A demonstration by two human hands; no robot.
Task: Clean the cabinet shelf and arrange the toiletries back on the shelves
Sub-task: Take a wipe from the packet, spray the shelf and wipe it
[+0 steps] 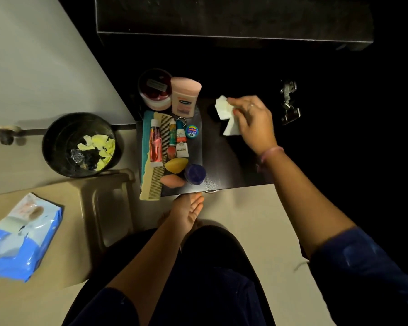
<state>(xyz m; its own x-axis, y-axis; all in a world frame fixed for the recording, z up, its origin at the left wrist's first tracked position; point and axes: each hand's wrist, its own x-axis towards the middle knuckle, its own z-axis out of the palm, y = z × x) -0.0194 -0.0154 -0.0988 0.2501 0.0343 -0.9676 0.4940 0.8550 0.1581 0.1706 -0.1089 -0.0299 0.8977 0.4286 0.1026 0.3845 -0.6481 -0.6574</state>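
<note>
My right hand (252,118) holds a white wipe (224,114) over the bare right half of the dark cabinet shelf (229,165). Toiletries crowd the shelf's left half: a pink lotion bottle (185,96), a round clear-lidded tub (154,89), a red toothpaste tube (156,143), a beige comb (159,158), small tubes (180,135), a blue tin (191,132), a yellow sponge (176,164), a peach sponge (172,181) and a dark blue jar (194,174). My left hand (186,211) hangs below the shelf's front edge, palm open, holding nothing.
A black bin (80,144) with yellow scraps stands on the floor at the left. A blue wipes pack (24,236) lies on a beige plastic stool (99,196). The open cabinet door (33,67) angles off to the left. A metal hinge (289,102) is fixed at the right.
</note>
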